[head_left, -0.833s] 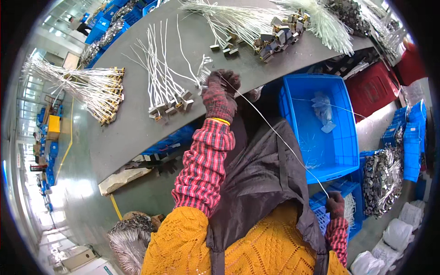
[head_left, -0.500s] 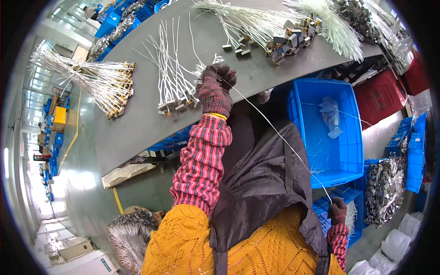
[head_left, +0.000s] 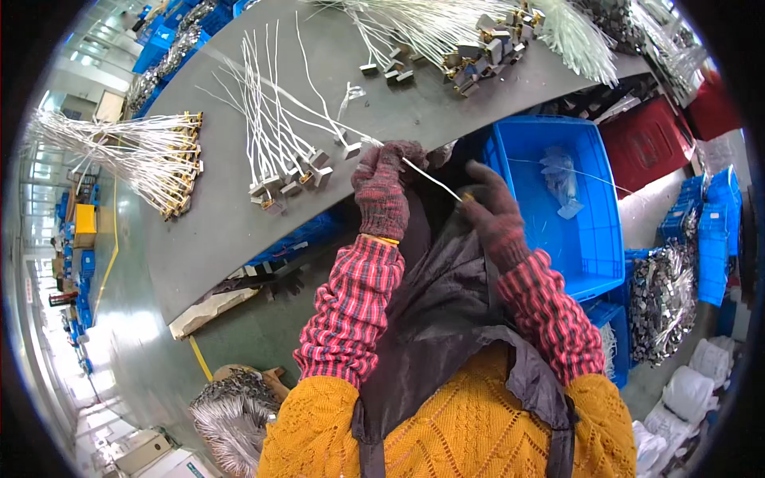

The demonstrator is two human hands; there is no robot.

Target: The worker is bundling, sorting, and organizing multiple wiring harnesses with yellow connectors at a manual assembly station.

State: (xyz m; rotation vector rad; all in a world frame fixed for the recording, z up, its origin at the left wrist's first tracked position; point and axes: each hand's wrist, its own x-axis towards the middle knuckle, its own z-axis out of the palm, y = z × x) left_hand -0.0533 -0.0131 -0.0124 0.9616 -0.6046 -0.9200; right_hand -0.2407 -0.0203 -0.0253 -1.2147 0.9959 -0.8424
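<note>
My left hand (head_left: 388,187), in a dark knit glove, is closed around a white wire (head_left: 430,177) at the table's near edge. The wire slants down from it to my right hand (head_left: 496,219), also gloved, which pinches the end by a small brass-coloured piece (head_left: 468,196). One finger of that hand stands raised away from the wire. Left of my left hand lies a loose group of white wires (head_left: 267,135) with grey block ends (head_left: 307,177). A crumpled clear scrap (head_left: 351,93) rests beyond my left hand.
A tied wire bundle (head_left: 119,151) overhangs the grey table (head_left: 207,239) at left. More bundles (head_left: 446,32) lie at the back. Beside my right hand stands a blue crate (head_left: 586,247) with a plastic bag (head_left: 562,183) in it. Red bins (head_left: 649,143) are farther right.
My right hand has come up from the far lower right to near my left hand. The wire stretch between them is much shorter. My left hand has shifted slightly toward me.
</note>
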